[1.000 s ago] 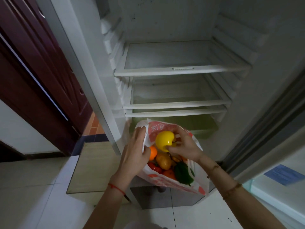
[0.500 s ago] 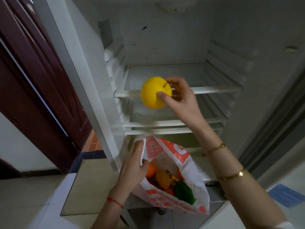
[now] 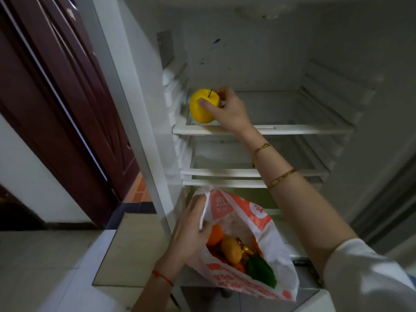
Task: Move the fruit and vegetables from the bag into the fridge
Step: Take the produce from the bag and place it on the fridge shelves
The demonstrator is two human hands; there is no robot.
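My right hand (image 3: 227, 110) grips a yellow apple (image 3: 202, 109) at the front left corner of the fridge's top glass shelf (image 3: 292, 129); the apple's base looks to be touching the shelf. My left hand (image 3: 191, 226) holds the rim of a white and orange plastic bag (image 3: 265, 224) low in front of the fridge. Inside the bag lie an orange (image 3: 215, 235), a brownish-yellow fruit (image 3: 230, 247), a green pepper (image 3: 262, 271) and other red and orange produce.
Two lower shelves (image 3: 225, 172) sit beneath the top one, with a drawer partly hidden behind the bag. The fridge's left wall (image 3: 144, 70) stands beside a dark red door (image 3: 56, 86). A tiled floor (image 3: 45, 255) lies at lower left.
My right hand lifted the yellow apple out of the bag and carried it up and into the fridge, onto the top shelf's left corner. My left hand stayed on the bag rim.
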